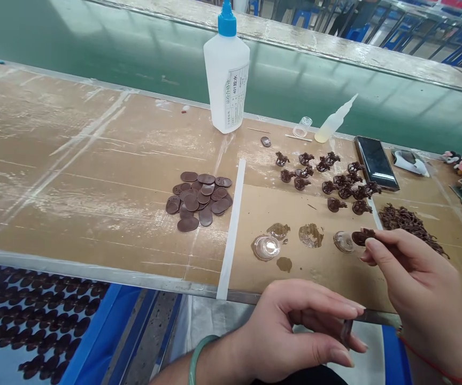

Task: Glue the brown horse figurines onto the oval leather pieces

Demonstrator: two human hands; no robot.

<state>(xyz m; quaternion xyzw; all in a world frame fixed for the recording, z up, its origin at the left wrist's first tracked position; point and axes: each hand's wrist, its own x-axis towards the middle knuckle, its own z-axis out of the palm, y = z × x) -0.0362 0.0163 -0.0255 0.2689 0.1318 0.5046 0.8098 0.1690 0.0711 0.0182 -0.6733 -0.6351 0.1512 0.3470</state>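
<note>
The right hand [421,297] is pinching a brown oval piece [361,237] just beside a clear dome [344,241] on the cardboard sheet [315,278], while the left hand [295,334] is gripping a clear plastic piece [346,331]

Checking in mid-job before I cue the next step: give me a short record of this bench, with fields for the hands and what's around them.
Left hand: pinches a small clear piece, hard to make out
Right hand: pinches a dark brown oval piece
Nearby: clear round discs on a cardboard sheet, brown figures beyond
Rest: pile of brown ovals, white bottle labelled 401, smartphone
</note>
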